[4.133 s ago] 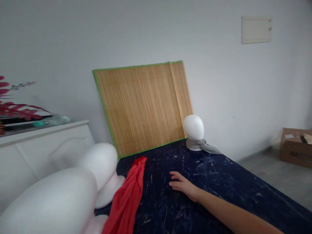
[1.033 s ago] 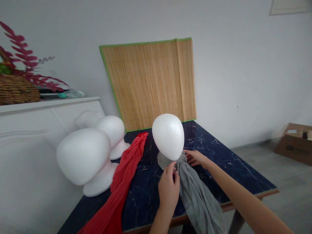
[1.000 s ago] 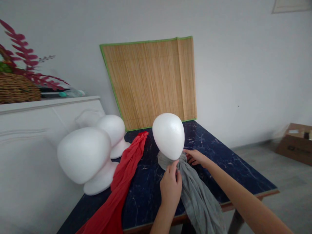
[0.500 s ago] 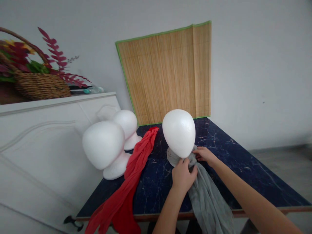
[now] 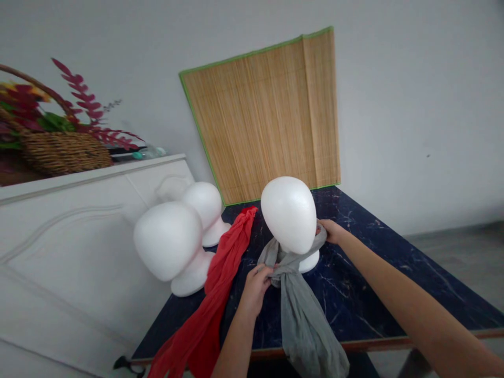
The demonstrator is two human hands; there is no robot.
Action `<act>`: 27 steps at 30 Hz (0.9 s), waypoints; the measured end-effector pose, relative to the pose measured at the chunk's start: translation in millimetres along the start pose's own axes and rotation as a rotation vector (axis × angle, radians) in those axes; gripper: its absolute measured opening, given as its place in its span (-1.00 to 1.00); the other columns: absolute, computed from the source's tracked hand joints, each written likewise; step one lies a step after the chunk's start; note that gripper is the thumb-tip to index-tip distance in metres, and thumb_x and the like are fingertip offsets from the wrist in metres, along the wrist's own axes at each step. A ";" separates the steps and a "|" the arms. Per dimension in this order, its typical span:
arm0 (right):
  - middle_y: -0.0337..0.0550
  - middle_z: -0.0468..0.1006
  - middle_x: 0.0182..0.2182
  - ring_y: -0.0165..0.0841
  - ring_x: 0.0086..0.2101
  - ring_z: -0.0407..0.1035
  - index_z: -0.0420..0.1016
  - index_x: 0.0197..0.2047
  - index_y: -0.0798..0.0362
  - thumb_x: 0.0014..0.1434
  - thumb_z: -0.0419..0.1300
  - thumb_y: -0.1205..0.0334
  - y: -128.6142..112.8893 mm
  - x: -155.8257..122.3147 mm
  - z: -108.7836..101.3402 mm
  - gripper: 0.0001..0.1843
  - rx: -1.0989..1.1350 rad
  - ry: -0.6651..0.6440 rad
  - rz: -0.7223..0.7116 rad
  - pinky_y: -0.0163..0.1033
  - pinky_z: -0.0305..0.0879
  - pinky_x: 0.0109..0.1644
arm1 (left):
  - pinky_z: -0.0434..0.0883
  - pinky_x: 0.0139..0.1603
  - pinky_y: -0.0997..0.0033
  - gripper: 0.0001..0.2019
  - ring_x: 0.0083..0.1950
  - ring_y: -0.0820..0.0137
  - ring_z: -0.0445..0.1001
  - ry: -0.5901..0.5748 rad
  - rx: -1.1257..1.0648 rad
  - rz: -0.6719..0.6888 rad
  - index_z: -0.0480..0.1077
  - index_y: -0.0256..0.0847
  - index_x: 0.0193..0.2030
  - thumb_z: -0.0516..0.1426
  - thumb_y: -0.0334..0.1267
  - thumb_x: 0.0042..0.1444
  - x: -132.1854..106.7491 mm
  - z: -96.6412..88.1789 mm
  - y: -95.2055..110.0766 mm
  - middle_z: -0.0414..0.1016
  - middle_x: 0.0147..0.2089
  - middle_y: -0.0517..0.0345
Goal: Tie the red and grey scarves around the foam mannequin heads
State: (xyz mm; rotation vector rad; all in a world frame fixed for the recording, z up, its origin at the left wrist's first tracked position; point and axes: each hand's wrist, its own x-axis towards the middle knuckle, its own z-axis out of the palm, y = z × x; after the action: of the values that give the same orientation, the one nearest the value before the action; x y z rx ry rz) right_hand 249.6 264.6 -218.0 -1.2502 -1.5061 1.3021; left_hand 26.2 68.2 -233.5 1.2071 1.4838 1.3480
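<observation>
A white foam mannequin head (image 5: 289,212) stands on the dark blue marbled table. Round its neck loops a grey scarf (image 5: 303,315), whose long end hangs over the table's front edge. My left hand (image 5: 255,286) is closed on the scarf at the front left of the neck. At the right side of the neck, my right hand (image 5: 329,231) grips the loop and holds it out from the foam; its fingertips are partly hidden behind the fabric. A red scarf (image 5: 224,278) lies to the left, stretched across the table and over its front edge.
Two more white foam heads, a nearer one (image 5: 169,241) and a farther one (image 5: 203,202), stand at the left beside a white cabinet (image 5: 79,226). A wicker flower basket (image 5: 65,152) sits on top. Behind the table (image 5: 362,283), a bamboo mat (image 5: 260,115) leans against the wall.
My left hand has moved left with the scarf, and my right hand has shifted slightly up and right. The loop is pulled wider, baring the base's right side. The hanging end has swung left.
</observation>
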 end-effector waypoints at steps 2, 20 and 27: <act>-0.33 0.30 -0.64 -0.48 -0.61 0.22 0.30 -0.44 0.10 0.24 0.06 0.23 -2.2 6.4 -4.3 -0.77 -0.130 0.054 -0.031 -0.34 0.22 -0.49 | 0.40 -0.18 0.33 -0.82 -0.22 0.34 0.48 0.033 -0.015 -0.006 0.10 -0.17 -0.52 0.04 -0.17 -0.13 5.3 -8.7 -3.4 0.40 -0.38 0.12; -0.01 0.51 -0.14 -0.20 -0.18 0.42 0.40 0.07 -0.03 0.15 0.16 0.38 14.0 -0.4 -81.8 -0.60 -1.196 -0.182 -0.657 -0.25 0.23 -0.19 | 0.18 0.14 0.20 -0.66 0.08 0.17 0.35 -0.131 1.326 0.464 0.40 -0.08 -0.04 -0.07 -0.46 0.16 90.6 -118.0 33.5 0.42 -0.05 0.01; 0.12 0.49 -0.09 -0.14 -0.15 0.45 0.31 0.18 0.07 0.12 -0.02 0.53 24.4 -0.1 -118.9 -0.44 -1.535 -0.173 -0.667 -0.09 0.32 -0.08 | 0.23 0.14 -0.03 -0.75 0.15 0.06 0.30 -0.104 1.419 0.404 0.45 -0.15 -0.07 0.09 -0.41 0.11 121.5 -122.7 55.2 0.36 0.15 -0.11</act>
State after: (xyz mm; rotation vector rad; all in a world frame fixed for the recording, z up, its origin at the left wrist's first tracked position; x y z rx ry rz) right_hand 367.9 291.3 -220.5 -1.1572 -2.8274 -0.4239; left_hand -113.4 154.6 -156.8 2.4522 2.2269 0.2123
